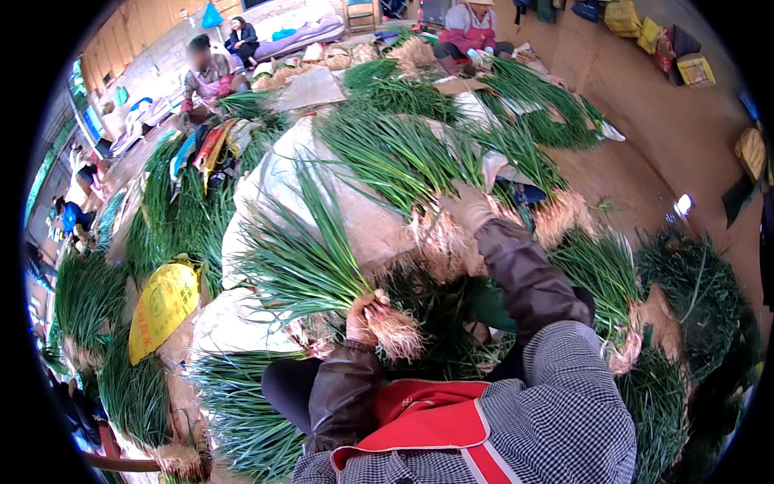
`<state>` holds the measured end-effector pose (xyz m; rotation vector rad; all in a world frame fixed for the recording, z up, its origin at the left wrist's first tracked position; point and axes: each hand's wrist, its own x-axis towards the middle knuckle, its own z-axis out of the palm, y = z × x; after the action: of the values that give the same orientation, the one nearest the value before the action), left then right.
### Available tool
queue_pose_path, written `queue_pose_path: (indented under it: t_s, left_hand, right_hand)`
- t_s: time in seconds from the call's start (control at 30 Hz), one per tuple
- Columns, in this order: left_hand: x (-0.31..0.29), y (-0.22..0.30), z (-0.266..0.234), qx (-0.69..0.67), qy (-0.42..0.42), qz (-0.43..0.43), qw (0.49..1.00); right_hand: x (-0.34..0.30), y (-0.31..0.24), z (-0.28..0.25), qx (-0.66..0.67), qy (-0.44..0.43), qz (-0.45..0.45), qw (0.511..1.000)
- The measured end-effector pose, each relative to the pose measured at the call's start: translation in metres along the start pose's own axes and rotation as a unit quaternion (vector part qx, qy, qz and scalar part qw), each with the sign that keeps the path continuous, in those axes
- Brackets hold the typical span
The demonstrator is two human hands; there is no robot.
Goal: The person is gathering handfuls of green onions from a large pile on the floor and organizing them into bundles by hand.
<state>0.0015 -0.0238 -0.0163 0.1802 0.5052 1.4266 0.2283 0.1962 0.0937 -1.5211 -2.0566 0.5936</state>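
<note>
My left hand point(360, 321) is closed around the white stems of a bunch of green onions point(310, 262). Its long leaves fan out to the far left, and the pale, stringy roots stick out to the right of my fist. Farther off, my gloved right hand point(470, 208) is on the stems of a heap of green onions point(387, 157), fingers curled down among them and partly hidden. The roots of that heap hang toward me. Beneath both lies a pale, dirt-stained sheet point(278, 181).
More green onion piles surround me, including one at the left point(242, 403) and one at the right point(601, 278). A yellow plastic sheet point(164, 310) lies at the left. Two people sit working across the heap: one in a pink apron point(468, 36), another point(208, 77) at the far left.
</note>
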Motion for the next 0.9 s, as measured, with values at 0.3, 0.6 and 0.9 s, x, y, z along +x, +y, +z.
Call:
queue_pose_path:
  t_s: [0.3, 0.6, 0.9]
  left_hand:
    - [0.014, -0.013, 0.003, -0.047, -0.004, -0.029, 0.998]
    - [0.018, -0.013, 0.009, -0.052, 0.009, -0.036, 0.998]
    - [0.01, -0.01, -0.003, -0.012, 0.051, -0.041, 0.998]
  right_hand:
    - [0.119, 0.065, -0.002, -0.448, -0.037, -0.08, 0.89]
    - [0.051, -0.013, 0.017, -0.026, 0.124, -0.052, 0.991]
    - [0.013, -0.079, -0.003, -0.107, -0.159, -0.02, 0.981]
